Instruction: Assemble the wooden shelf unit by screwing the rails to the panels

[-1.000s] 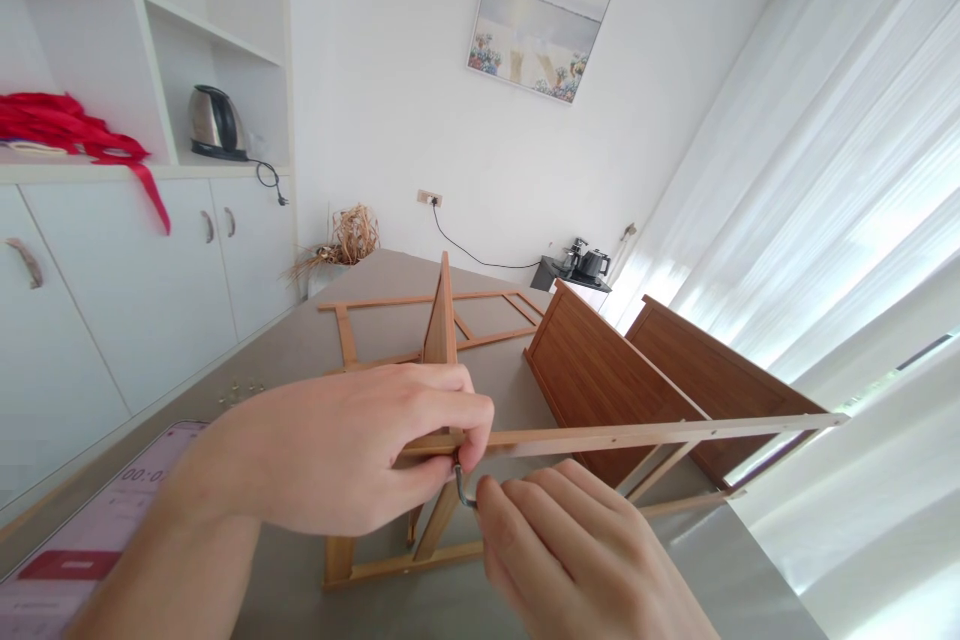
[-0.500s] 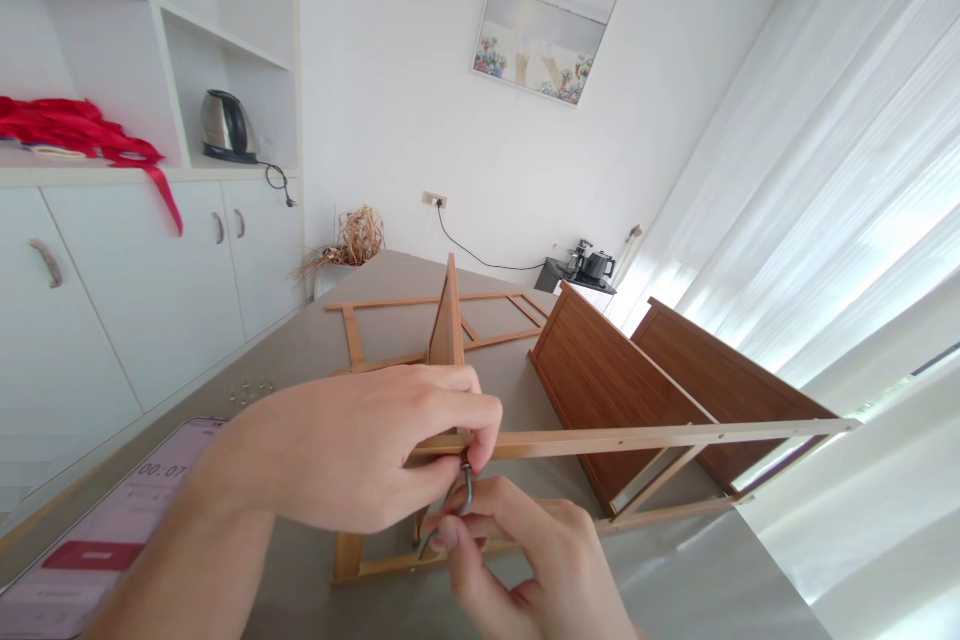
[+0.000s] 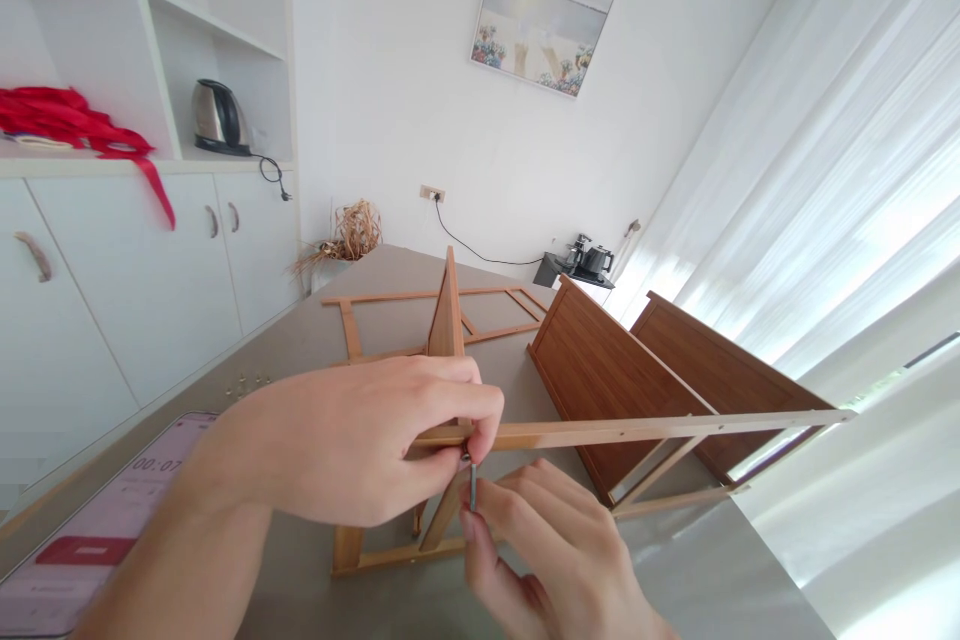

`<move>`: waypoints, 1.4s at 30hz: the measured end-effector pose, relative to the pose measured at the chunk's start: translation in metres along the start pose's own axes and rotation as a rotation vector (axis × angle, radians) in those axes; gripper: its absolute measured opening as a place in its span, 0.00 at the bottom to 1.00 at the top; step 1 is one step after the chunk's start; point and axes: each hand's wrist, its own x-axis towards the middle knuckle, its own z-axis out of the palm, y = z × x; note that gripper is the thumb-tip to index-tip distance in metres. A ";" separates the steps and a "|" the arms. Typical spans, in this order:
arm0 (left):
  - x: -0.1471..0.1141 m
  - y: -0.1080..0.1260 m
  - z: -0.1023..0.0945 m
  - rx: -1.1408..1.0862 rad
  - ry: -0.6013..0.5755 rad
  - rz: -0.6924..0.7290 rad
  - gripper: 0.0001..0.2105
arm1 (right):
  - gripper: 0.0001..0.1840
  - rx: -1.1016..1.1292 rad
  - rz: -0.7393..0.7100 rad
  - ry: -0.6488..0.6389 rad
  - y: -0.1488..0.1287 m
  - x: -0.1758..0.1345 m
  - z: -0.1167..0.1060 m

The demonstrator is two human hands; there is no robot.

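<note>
My left hand [image 3: 375,440] is closed around the near wooden rail [image 3: 570,434], its index finger bent over the top and its thumb underneath. Close to those fingertips, a small screw head [image 3: 466,457] shows at the rail. My right hand [image 3: 547,540] pinches a metal hex key [image 3: 473,488] between thumb and index finger, its upper end at the screw. Part of the key is hidden by the fingers. Behind my left hand a wooden shelf panel [image 3: 448,305] stands on edge against the rail. Two brown panels [image 3: 607,360] [image 3: 720,380] join the frame on the right.
A second ladder-like wooden frame [image 3: 397,296] lies flat on the grey table [image 3: 300,330]. Several small screws [image 3: 244,384] and a phone with a timer [image 3: 112,510] are at the left. A white cabinet [image 3: 127,250] stands beyond, and curtains [image 3: 787,170] hang at the right.
My right hand has shifted slightly to the right and turned the hex key, which now points more straight down from the screw. My left hand keeps its hold on the rail.
</note>
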 end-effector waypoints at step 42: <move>-0.002 0.006 -0.002 0.025 -0.017 -0.077 0.09 | 0.12 -0.081 -0.041 -0.222 0.005 0.003 -0.022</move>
